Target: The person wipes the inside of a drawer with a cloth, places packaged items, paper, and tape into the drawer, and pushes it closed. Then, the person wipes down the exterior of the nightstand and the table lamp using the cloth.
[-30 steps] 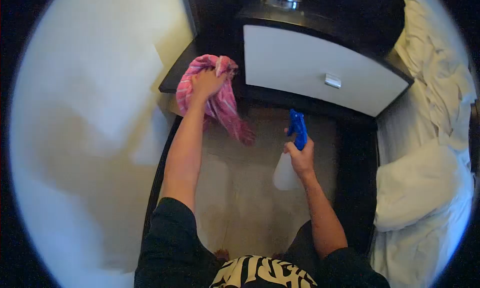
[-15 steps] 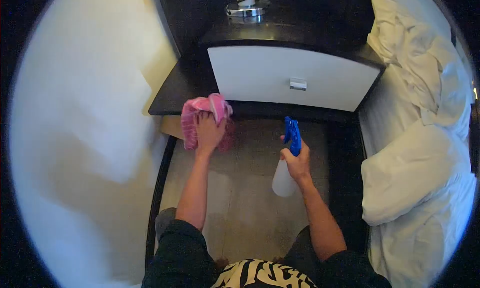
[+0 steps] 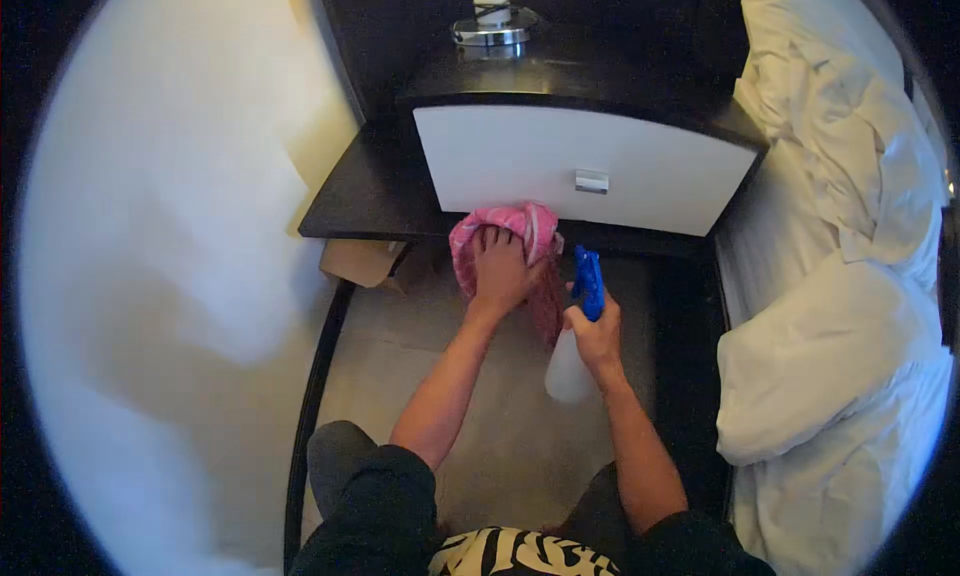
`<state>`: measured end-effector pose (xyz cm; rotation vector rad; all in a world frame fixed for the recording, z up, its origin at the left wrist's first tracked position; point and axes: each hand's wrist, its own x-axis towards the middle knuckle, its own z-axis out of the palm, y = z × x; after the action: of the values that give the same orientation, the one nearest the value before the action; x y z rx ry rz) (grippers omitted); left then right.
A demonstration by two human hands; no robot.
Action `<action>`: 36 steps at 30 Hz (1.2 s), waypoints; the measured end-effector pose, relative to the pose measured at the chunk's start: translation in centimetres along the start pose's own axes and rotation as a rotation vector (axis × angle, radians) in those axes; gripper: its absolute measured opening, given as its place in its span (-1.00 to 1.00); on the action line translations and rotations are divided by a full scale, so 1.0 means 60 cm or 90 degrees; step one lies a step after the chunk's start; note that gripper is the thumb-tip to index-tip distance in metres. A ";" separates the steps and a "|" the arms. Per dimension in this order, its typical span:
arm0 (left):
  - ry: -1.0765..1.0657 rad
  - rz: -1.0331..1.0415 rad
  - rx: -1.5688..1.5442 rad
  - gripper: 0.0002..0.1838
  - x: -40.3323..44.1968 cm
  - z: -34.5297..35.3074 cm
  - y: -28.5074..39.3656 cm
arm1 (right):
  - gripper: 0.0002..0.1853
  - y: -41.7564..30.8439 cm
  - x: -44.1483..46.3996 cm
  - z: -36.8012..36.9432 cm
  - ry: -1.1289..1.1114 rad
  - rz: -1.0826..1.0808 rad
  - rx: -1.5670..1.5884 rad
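Observation:
My left hand [image 3: 503, 272] presses a pink cloth [image 3: 530, 221] against the dark front edge of the nightstand ledge [image 3: 350, 201], just under the white drawer front [image 3: 580, 156]. Part of the cloth hangs down below the edge. Wrapped around the neck of a spray bottle [image 3: 570, 371] is my right hand [image 3: 598, 338]. The bottle has a whitish body and a blue trigger head [image 3: 588, 281], and it is held roughly upright over the floor, close to the cloth's hanging end.
A lamp base [image 3: 490, 31] of shiny metal stands on the nightstand top. Rumpled white bedding [image 3: 820, 346] lies along the right side. A pale wall [image 3: 170, 256] rises at the left. Beneath the ledge sits a brown cardboard-like box [image 3: 360, 261]. Tiled floor [image 3: 480, 406] lies below my arms.
My left hand has slid right along the ledge edge with the pink cloth, uncovering more of the brown box. The spray bottle has stayed nearly in place in my right hand.

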<state>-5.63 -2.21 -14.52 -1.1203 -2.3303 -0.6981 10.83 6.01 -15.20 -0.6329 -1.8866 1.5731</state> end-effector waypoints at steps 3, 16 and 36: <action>-0.096 0.008 0.026 -0.27 0.000 -0.008 -0.022 | -0.63 0.011 -0.002 0.017 -0.018 0.004 0.030; 0.070 -0.037 -0.006 -0.31 -0.015 -0.033 -0.131 | -0.64 0.008 -0.008 -0.010 0.066 -0.079 0.025; -0.120 -0.016 0.084 -0.34 0.018 -0.017 0.017 | -0.70 0.039 0.020 -0.087 0.083 0.045 -0.031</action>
<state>-5.21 -1.67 -12.86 -1.1426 -2.5109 -0.4565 13.59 10.91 -16.70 -0.8122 -1.8288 1.4954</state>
